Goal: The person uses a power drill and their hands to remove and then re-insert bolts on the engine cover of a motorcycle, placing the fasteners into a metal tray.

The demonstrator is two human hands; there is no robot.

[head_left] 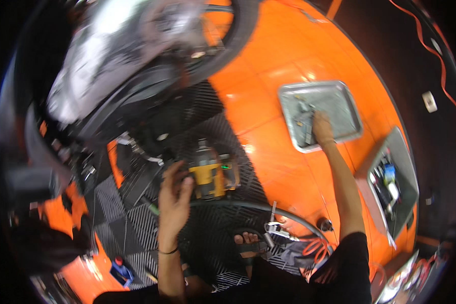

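Note:
My right hand reaches down into a shallow silver metal tray on the orange floor. Its fingers are bent together at several small metal parts on the tray's left side; what they pinch, if anything, is hidden. My left hand is raised over the black ribbed mat, thumb apart from the fingers, holding nothing that shows. Just right of it stands a yellow and grey tool-like object, blurred, beside a small dark device with a green-lit display.
A motorcycle with its wheel fills the upper left. At right stands a grey open bin of mixed items. A dark hose curves across the mat. Near my feet lie a coiled orange air hose and a metal tool.

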